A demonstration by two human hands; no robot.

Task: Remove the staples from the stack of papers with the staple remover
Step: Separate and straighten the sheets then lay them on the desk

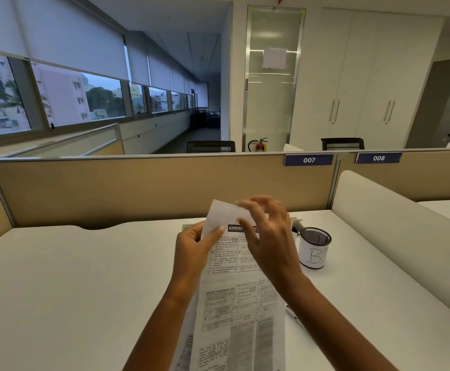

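Observation:
A stack of printed papers (pixel 234 303) lies lengthwise on the white desk (pixel 84 277), its far end lifted. My left hand (pixel 194 250) pinches the top left edge of the papers. My right hand (pixel 269 236) is above the top right corner, fingers curled over the folded-back top sheet; whether it grips the sheet or anything small is hidden. A grey metal tool (pixel 297 224), possibly the staple remover or a stapler, lies behind my right hand near the cup, mostly hidden. No staple is visible.
A black mesh cup (pixel 314 249) with a white label marked "B" stands right of the papers. A pen-like object (pixel 294 318) lies by my right forearm. A beige partition (pixel 164 188) closes the desk's far side; a white rounded divider (pixel 395 236) borders the right.

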